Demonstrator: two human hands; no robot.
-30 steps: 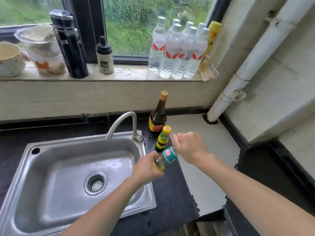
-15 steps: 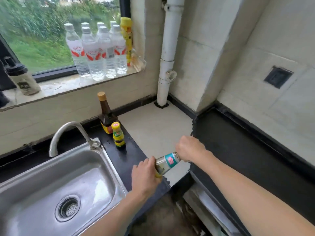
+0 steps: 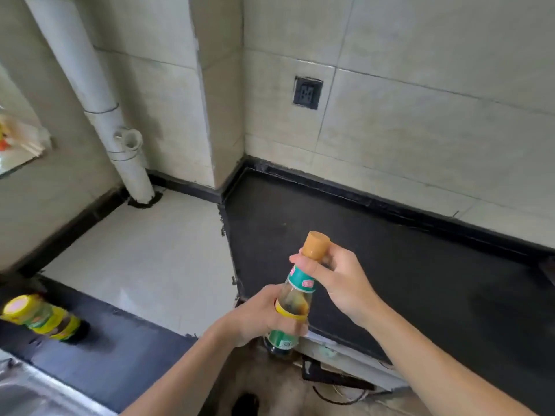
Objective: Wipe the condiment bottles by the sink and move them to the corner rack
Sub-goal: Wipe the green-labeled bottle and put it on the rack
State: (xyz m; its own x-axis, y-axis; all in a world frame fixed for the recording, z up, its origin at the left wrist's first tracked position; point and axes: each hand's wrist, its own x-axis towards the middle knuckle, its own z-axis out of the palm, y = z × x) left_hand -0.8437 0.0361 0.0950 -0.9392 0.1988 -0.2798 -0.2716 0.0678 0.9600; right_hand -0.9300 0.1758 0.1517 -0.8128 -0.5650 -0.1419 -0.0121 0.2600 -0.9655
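I hold a small glass condiment bottle [image 3: 295, 298] with a tan cap, a green neck label and a yellow band, nearly upright over the counter's front edge. My left hand [image 3: 259, 318] grips its body from the left. My right hand [image 3: 339, 280] pinches its neck just below the cap. A second small bottle [image 3: 45, 318] with a yellow cap and green-yellow label stands on the dark counter at the far left, blurred. No rack is in view.
A white counter section [image 3: 144, 259] lies in the corner beside a white drain pipe [image 3: 99, 97]. A black countertop [image 3: 390, 265] runs to the right under a tiled wall with a dark socket [image 3: 307, 93]. The sink's steel rim [image 3: 21, 382] shows at bottom left.
The view has swung right, away from the sink and window. The bottle in my hands has been raised from tilted to nearly upright, and my right hand now holds its neck.
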